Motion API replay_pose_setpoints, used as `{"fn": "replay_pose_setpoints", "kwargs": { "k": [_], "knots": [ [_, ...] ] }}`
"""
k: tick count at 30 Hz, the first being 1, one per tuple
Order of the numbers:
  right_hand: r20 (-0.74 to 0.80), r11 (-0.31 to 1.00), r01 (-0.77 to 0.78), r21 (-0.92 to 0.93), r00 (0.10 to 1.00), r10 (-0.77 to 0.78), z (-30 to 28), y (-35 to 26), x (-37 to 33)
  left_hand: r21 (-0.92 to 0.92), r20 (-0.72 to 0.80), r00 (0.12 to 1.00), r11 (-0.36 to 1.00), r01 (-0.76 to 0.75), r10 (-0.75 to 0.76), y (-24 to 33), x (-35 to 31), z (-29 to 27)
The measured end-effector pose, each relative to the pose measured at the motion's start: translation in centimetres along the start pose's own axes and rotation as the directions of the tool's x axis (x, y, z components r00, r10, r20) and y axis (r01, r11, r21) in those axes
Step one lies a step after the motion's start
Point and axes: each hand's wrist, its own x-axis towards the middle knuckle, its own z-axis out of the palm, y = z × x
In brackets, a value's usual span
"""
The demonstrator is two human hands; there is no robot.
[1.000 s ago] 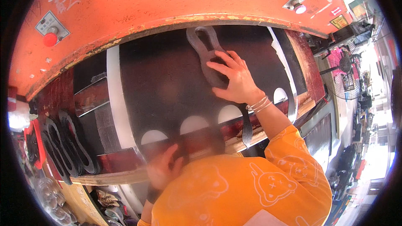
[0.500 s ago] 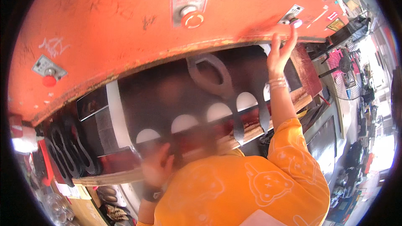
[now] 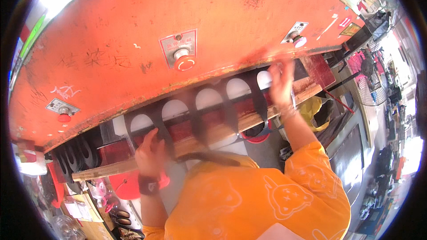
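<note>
Black sheet material, thin and flexible, punched with a row of arch-shaped openings (image 3: 209,106): lies across the wooden desk edge (image 3: 213,135) beneath the large orange-painted machine head (image 3: 178,22), its long axis running from lower left to upper right along the desk.

Far left: stacked black elongated cutting dies (image 3: 73,155), standing under the machine head, apart from both hands.

Left hand (image 3: 150,151), dark wristband at the wrist: at the left end of the sheet, fingers (image 3: 153,137) curled up against the sheet's lower edge beside the first arched opening. Whether they pinch the sheet or only press on it cannot be told.

Centre: red round push button on a small plate (image 3: 182,58), mounted on the machine head directly above the sheet's middle.

Right hand (image 3: 280,84), bangles at the wrist, blurred: raised at the right end of the sheet, fingers pointing upward just below the machine head's lower rim; their spread cannot be told through the blur.

Relation: the sheet spans between the two hands, one hand at each end; the left sits nearer the desk edge, the right higher and farther in.

Upper right: a second small button plate (image 3: 297,35) on the machine head.
</note>
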Motion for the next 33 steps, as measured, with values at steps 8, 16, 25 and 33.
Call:
{"fn": "replay_pose_setpoints", "kwargs": {
  "k": [8, 16, 25, 33],
  "knots": [
    [0.716, 0.939, 0.288, -0.186, 0.694, -0.071, 1.7, -3.3, -9.6, 0.039, -0.017, 1.000, 0.999, -0.011, 0.012, 0.4, 0.4, -0.1],
    [0.675, 0.947, 0.142, -0.288, 0.732, 0.095, 1.3, -4.7, -10.9, 0.099, -0.016, 0.999, 0.994, 0.041, -0.039, 0.3, 0.1, 0.1],
    [0.807, 0.949, 0.038, -0.313, 0.537, 0.244, -0.4, -3.1, -9.7, 0.056, 0.104, 0.985, 0.990, 0.131, -0.136, -0.2, -5.9, 0.6],
    [0.674, 0.904, 0.361, -0.230, 0.729, -0.119, 7.4, -5.6, -8.0, -0.086, 0.167, 0.976, 0.984, 0.158, -0.142, 0.1, -13.9, 0.3]
  ]
}}
